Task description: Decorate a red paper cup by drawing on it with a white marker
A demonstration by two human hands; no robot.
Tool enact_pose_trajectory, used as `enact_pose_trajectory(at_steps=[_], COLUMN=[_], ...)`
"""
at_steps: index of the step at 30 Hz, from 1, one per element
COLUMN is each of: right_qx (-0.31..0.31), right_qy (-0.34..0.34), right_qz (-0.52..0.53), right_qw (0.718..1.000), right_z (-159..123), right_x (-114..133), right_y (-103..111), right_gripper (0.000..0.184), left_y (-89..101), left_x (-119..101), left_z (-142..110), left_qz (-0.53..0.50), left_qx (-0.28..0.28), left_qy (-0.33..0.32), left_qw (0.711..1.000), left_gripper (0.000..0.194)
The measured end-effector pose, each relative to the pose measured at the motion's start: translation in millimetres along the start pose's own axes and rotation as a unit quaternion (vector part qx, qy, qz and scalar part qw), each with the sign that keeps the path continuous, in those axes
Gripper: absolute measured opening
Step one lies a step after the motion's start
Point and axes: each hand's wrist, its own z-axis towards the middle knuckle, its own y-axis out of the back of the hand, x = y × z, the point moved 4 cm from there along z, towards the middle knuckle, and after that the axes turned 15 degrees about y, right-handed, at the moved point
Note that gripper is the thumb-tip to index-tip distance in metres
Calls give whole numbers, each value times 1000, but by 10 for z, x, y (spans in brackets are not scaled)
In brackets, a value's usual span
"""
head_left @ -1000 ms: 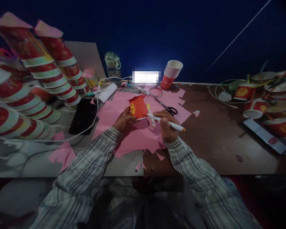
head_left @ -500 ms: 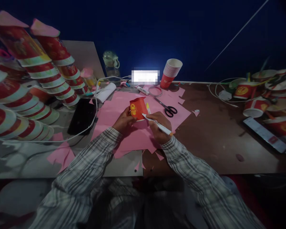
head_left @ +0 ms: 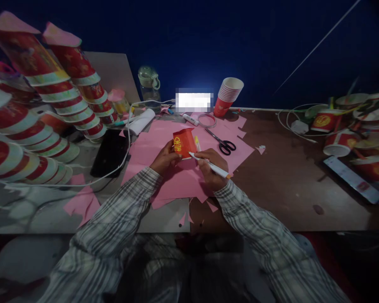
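A: Cup [head_left: 187,143] position?
B: Centre of frame, yellow marks [head_left: 177,144] at its left.
A: Left hand [head_left: 163,160]?
B: Fingers pinching the cup's lower left.
A: Right hand [head_left: 213,169]?
B: Fingers pinching a pen [head_left: 219,170]; tip at the cup, contact cannot be told.
A: Around?
B: Paper [head_left: 177,185] beneath, on the desk [head_left: 281,176]; scissors [head_left: 220,142] right of centre.

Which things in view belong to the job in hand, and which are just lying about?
In use:
- red cup, held by the left hand
- white pen, in the right hand, tip at the cup

Apparently just lying about:
- scissors
- stacked cups
- bottle
- right-side phone
- pink sheets beneath the hands
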Motion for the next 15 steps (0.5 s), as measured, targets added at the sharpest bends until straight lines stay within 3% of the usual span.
enact_pose_trajectory(at_steps=[6,11,15], right_qx=[-42,-14,-30], right_qy=[-27,-34,-27], right_qz=[6,3,19], right_qw=[999,999,999], right_z=[-11,-28,-29], right_x=[-20,-55,-47], right_y=[54,33,42], right_gripper=[29,29,27], left_y=[20,44,42], left_x=[-1,-8,-11], left_z=[8,15,13], left_qz=[-4,5,7], left_qx=[-13,-22,-16], left_qy=[1,-4,0], left_qw=[1000,1000,1000], left_gripper=[62,56,59])
